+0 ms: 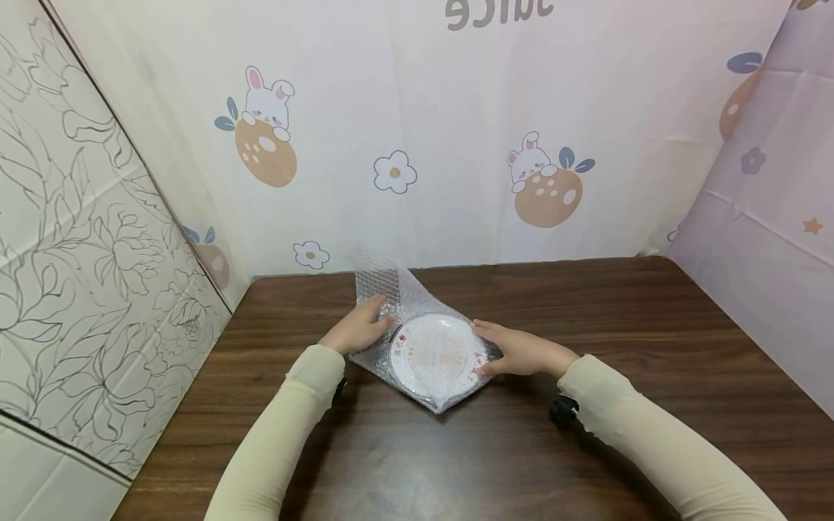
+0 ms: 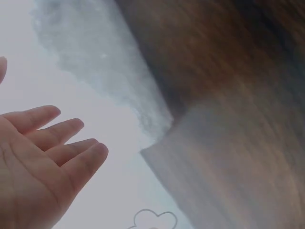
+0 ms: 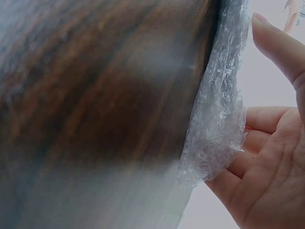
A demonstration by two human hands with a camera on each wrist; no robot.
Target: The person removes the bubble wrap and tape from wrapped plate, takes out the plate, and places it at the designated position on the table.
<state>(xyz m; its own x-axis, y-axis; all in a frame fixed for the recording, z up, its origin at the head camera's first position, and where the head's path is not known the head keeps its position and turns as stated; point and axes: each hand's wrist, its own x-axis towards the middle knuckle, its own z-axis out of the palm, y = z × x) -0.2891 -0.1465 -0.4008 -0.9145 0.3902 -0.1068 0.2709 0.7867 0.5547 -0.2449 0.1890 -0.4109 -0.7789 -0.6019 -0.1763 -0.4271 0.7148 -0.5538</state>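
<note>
A white round plate with small red marks [image 1: 417,346] lies in clear bubble wrap [image 1: 380,280], whose loose part extends up and left of it. The left hand [image 1: 358,327] is at the left of the plate, over the wrap; in the left wrist view this hand [image 2: 47,162] shows straight, spread fingers. At the plate's right rim, the right hand [image 1: 521,350] rests with fingers above and thumb below. In the right wrist view, bubble wrap [image 3: 214,119] partly covers the fingertips of the right hand [image 3: 271,152], whose thumb stands apart.
The dark brown wooden table [image 1: 651,325] extends around the wrapped plate. Behind it hangs a pale curtain [image 1: 449,217] with rabbits, fruit and flowers. A white panel with floral line drawings [image 1: 98,217] stands at the left.
</note>
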